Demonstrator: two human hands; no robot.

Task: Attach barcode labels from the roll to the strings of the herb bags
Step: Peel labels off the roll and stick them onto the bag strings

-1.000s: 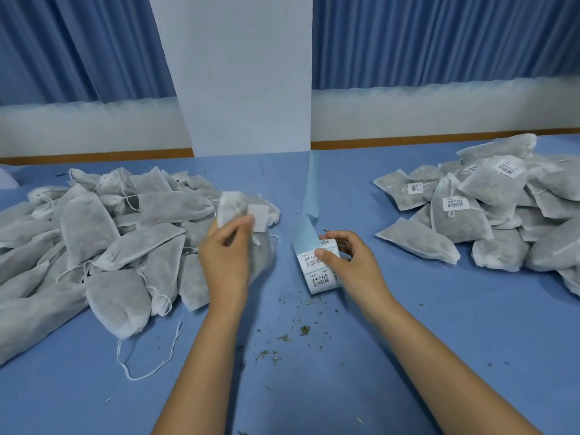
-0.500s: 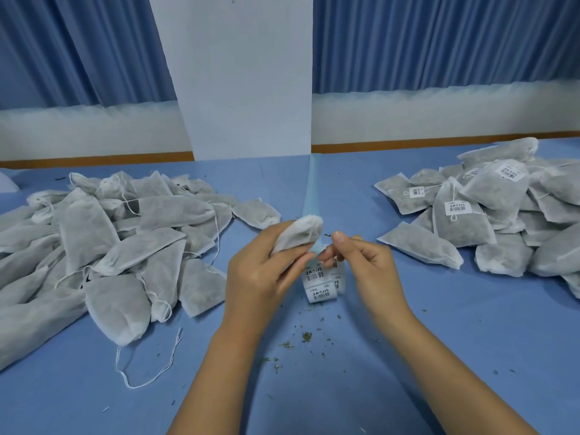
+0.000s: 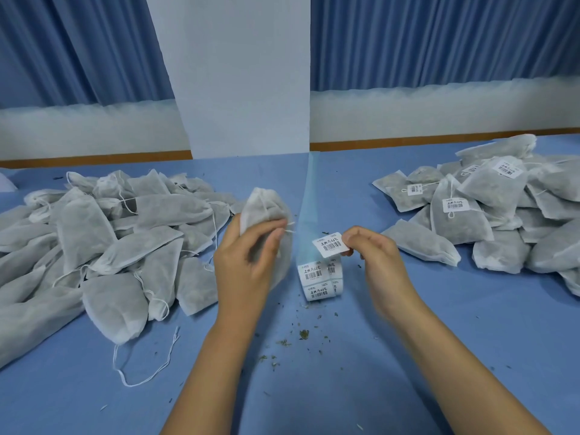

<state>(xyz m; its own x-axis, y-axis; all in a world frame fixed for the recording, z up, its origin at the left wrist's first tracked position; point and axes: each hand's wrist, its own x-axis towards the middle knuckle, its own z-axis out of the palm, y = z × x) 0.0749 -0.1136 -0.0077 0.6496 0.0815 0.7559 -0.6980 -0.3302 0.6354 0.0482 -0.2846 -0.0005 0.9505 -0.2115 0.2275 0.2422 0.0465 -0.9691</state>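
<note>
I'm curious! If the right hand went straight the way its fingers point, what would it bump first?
Its label would likely brush the blue backing strip, then the herb bag in the left hand; depth is unclear.

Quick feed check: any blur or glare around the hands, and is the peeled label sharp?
Head view: even light, no glare; the left hand and its herb bag are motion-smeared, the right hand slightly at its edges; the peeled label it pinches shows distinct bars; wide-angle distortion tilts the white pillar.
</note>
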